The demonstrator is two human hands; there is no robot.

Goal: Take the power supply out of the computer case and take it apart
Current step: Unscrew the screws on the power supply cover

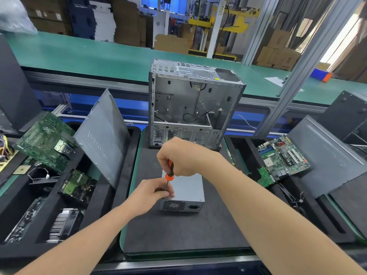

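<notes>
The grey power supply (pixel 187 192) lies on the black mat (pixel 178 231) in front of me, its fan grille and socket facing me. My right hand (pixel 181 155) grips the orange-and-black handle of a screwdriver (pixel 169 174), which stands upright over the supply's near left corner. My left hand (pixel 152 192) pinches the screwdriver's shaft just above the supply's top. Behind the supply stands the open, emptied computer case (pixel 190 104), upright on the mat.
A grey side panel (pixel 103 135) leans at the left. Left trays hold a green motherboard (pixel 44 139), a drive and other parts. At the right lie another motherboard (pixel 284 155) and dark panels (pixel 325 153). A green conveyor (pixel 99 54) runs behind.
</notes>
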